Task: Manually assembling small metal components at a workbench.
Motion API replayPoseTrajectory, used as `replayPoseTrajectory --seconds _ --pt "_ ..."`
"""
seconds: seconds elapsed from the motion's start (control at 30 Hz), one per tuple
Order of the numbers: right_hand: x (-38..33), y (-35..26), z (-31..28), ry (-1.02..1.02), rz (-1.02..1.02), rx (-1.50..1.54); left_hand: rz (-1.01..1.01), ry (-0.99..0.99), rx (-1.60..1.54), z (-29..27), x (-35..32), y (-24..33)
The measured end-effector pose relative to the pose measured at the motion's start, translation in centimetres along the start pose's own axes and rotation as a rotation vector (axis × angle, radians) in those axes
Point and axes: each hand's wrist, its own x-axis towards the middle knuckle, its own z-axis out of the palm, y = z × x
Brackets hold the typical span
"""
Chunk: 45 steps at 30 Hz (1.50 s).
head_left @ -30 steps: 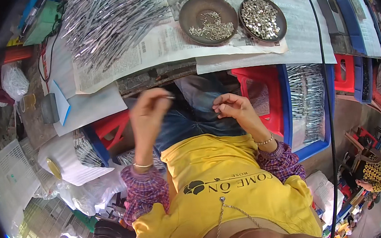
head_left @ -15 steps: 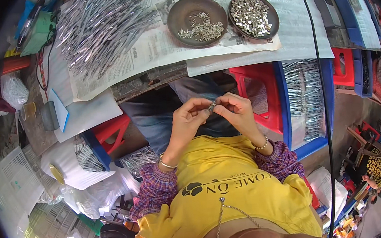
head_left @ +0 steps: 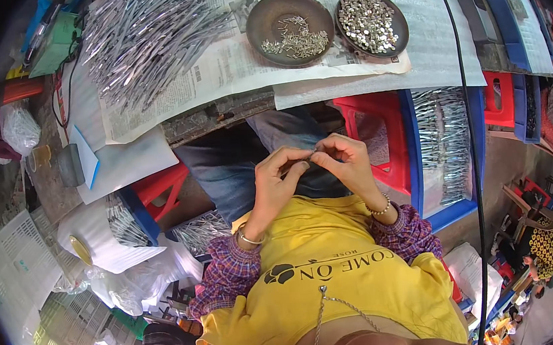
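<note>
Biggest thing in view: table (head_left: 216, 115) covered in newspaper (head_left: 224, 63), with a huge heap of silvery metal strips (head_left: 154, 30) piled on its far left part. Two round brown dishes on the same table, right of the heap: one (head_left: 289, 19) with short metal pins, one (head_left: 372, 22) full of shiny little studs. Below the table's near edge, red plastic stool (head_left: 380, 134) and a blue crate (head_left: 446, 148) stuffed with more strips. Just under that edge, over the lap, left hand (head_left: 277, 182) and right hand (head_left: 350, 165) met fingertip to fingertip, both pinched shut on a tiny metal piece (head_left: 308, 162), mostly hidden. Probably featherlight, stiff and slick, easy to drop, so best pinched by the ends with fingertips. Couldn't make out its exact shape.
</note>
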Motion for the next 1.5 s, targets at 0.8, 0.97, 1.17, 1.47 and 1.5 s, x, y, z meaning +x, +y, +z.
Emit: replayPoseTrajectory --seconds 0.8,0.97,1.17,1.47,1.5 --pt "0.1 -1.7 0.1 0.001 -0.103 -0.149 -0.232 0.008 -0.306 0.5 -0.3 -0.5" --pt "0.3 -0.9 0.1 0.033 -0.038 -0.031 -0.227 0.038 -0.359 0.5 -0.2 -0.7" --pt "0.2 -1.0 -0.2 0.063 -0.23 -0.25 -0.148 0.049 -0.245 0.9 -0.4 -0.9" --pt "-0.3 0.2 -0.3 -0.079 0.179 0.168 -0.118 0.029 -0.257 0.8 -0.7 -2.0" --pt "-0.3 0.2 -0.3 -0.103 0.278 0.225 -0.117 0.034 -0.267 0.8 -0.7 -1.9"
